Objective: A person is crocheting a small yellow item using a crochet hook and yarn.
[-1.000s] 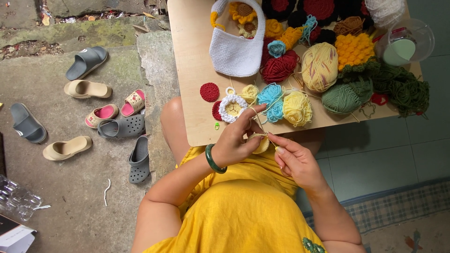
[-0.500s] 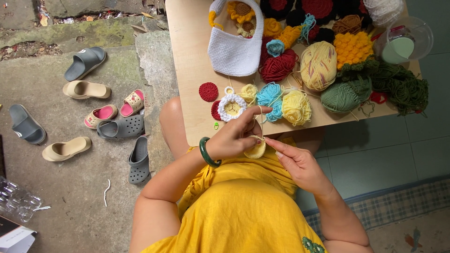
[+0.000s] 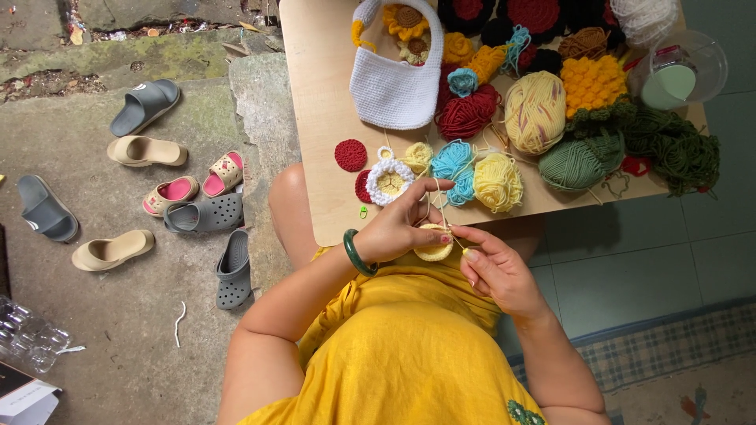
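Note:
My left hand, with a dark green bangle on the wrist, pinches a small pale yellow crocheted round just below the table's near edge. A thin yellow strand runs up over its fingers toward the yellow yarn ball on the wooden table. My right hand is beside the round, fingers closed on what looks like a thin crochet hook whose tip meets the piece. I wear a yellow garment.
On the table lie a white crocheted bag, a red round, a white-rimmed flower, blue yarn, green yarn, several other balls and a clear tub. Several slippers lie on the concrete floor at left.
Both hands have shifted slightly while working the yellow round; the left index finger now stretches farther toward the table with the strand over it.

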